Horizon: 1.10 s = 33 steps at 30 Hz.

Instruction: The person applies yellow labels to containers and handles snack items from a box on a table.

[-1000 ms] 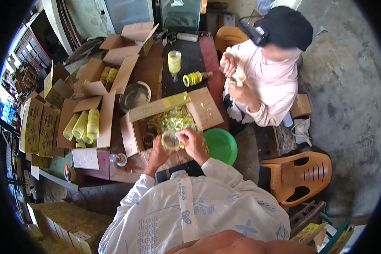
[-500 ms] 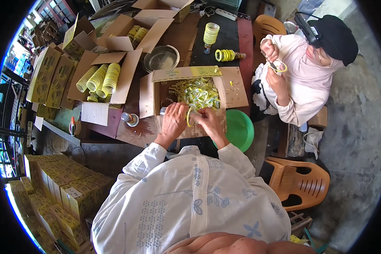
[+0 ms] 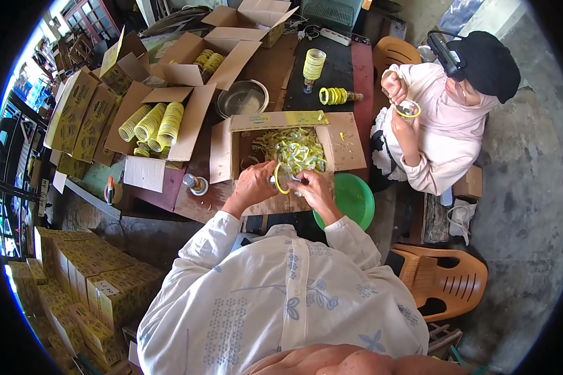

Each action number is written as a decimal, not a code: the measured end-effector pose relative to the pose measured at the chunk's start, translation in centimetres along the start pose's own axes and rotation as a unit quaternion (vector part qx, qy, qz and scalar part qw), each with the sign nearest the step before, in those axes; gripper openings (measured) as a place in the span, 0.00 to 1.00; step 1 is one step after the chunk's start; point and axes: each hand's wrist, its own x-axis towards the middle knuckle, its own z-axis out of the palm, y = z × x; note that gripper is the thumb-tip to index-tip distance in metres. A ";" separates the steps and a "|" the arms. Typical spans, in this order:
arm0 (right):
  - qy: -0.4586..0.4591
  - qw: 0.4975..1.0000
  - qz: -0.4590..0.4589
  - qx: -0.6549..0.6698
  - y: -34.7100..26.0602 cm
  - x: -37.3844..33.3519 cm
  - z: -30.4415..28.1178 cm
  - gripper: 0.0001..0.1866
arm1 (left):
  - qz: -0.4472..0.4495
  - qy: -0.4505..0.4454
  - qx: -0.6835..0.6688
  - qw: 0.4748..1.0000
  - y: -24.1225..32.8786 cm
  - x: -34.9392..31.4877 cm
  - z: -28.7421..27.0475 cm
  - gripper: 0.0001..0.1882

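The person's left hand (image 3: 256, 182) pinches a yellow-rimmed ring (image 3: 277, 181) between thumb and fingers, with the ring projecting to the right of the fingertips. The right hand (image 3: 316, 190) is curled in close on the ring's other side, its fingertips at or just beside the rim; whether they touch it cannot be told. Something small and pale shows at those fingertips, too small to name. The ring thus sits between the two hands, above the near edge of an open cardboard box (image 3: 278, 120).

The ring is turned steeply, so its round outline appears as a narrow bright yellow oval. Its band is thin, and a paler patch shows along its left side.

Inside the box lies a tangled heap of yellow-green strips (image 3: 297, 152), just beyond the hands. A green plastic basin (image 3: 356, 200) stands to the right of the box, close to the right hand. Across the table, a co-worker in a black cap (image 3: 489, 65) holds a similar yellow-rimmed ring (image 3: 408, 110) in both hands.
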 end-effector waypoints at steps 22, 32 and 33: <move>0.086 0.994 0.039 0.050 1.9 -3.6 1.9 0.11 | -0.010 0.078 -0.061 0.995 2.0 -4.5 3.8 0.48; -0.045 0.996 0.043 0.069 0.9 -6.4 2.5 0.08 | -0.057 -0.065 -0.253 0.964 -1.3 -7.0 3.6 0.31; -0.046 0.995 0.043 0.075 0.8 -6.4 2.7 0.08 | -0.079 -0.074 -0.280 0.954 -1.4 -7.1 3.6 0.31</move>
